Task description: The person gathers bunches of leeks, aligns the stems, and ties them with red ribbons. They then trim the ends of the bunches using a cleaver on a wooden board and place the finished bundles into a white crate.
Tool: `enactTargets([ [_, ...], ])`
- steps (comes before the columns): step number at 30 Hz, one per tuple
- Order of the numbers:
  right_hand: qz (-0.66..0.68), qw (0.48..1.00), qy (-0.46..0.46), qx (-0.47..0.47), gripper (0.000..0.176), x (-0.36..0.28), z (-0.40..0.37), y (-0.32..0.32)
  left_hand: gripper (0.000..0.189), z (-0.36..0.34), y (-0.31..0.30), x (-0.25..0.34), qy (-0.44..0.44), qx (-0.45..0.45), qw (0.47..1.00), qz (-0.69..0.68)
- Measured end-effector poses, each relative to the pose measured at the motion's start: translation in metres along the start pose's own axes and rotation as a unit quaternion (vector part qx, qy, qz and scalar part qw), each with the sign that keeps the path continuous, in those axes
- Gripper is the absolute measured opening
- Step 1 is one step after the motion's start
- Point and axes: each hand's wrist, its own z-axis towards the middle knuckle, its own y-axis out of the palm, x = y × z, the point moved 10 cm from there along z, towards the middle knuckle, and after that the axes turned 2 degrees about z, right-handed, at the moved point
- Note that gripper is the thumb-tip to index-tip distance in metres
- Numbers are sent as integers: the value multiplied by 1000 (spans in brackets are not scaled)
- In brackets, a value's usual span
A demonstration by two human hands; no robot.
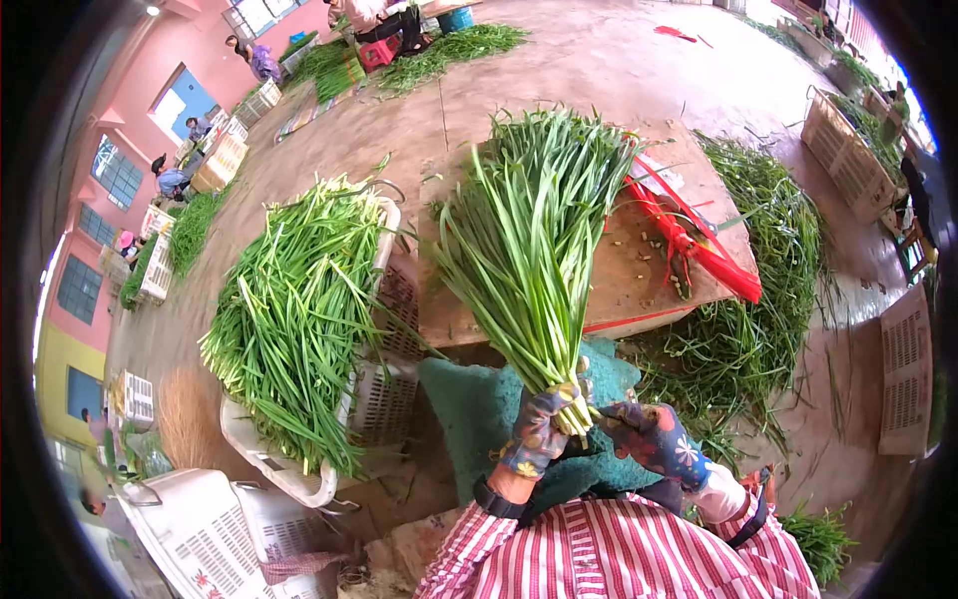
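My left hand [544, 429], in a flowered glove, is wrapped round the pale stem ends of a big bunch of garlic chives [534, 260]. The bunch's green leaves fan out away from me over a low wooden board [459, 299]. Close beside the stem ends, my right hand [659, 439], in a dark flowered glove, has its fingers pinched together; what is between them I cannot make out. Red plastic strips [689, 245] lie on the board's right side. A teal cloth [464, 399] lies below the bunch, in front of my body.
To the left, a white crate [324, 484] is heaped with loose chives [294, 319]. More chives [763, 260] cover the floor right of the board. A straw broom [190, 419] and white crates [190, 524] stand at the lower left. Other people [172, 178] sit among crates farther off.
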Motion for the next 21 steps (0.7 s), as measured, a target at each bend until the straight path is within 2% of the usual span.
enactTargets([
  [3,-74,997,-9,21,22,-10,-12,-13,57,-3,9,-4,15,4,1000,24],
  [4,-86,996,-14,25,21,-11,-16,-17,58,-3,12,-6,21,-21,999,19],
  [8,-32,999,-11,39,20,-3,-28,-30,59,-3,41,-14,32,-91,995,-34],
  [9,-103,991,-62,52,20,-20,-34,-29,59,-3,45,-12,44,-106,993,-36],
  [12,100,992,-52,51,19,-9,-37,-31,56,-4,67,0,52,-133,988,-50],
  [14,230,972,40,43,18,-1,-44,-27,56,1,81,12,66,-162,983,-55],
  [15,293,951,86,40,18,4,-48,-24,55,7,78,20,37,-145,985,-86],
  [17,213,976,37,26,19,21,-50,-35,56,12,99,54,22,-160,972,-173],
  [18,240,968,37,57,18,34,-56,-45,58,14,102,71,21,-152,971,-182],
  [20,293,948,33,121,19,62,-69,-65,66,21,109,109,71,-166,975,-132],
  [21,316,934,74,153,21,78,-79,-85,70,19,114,127,101,-155,979,-85],
])
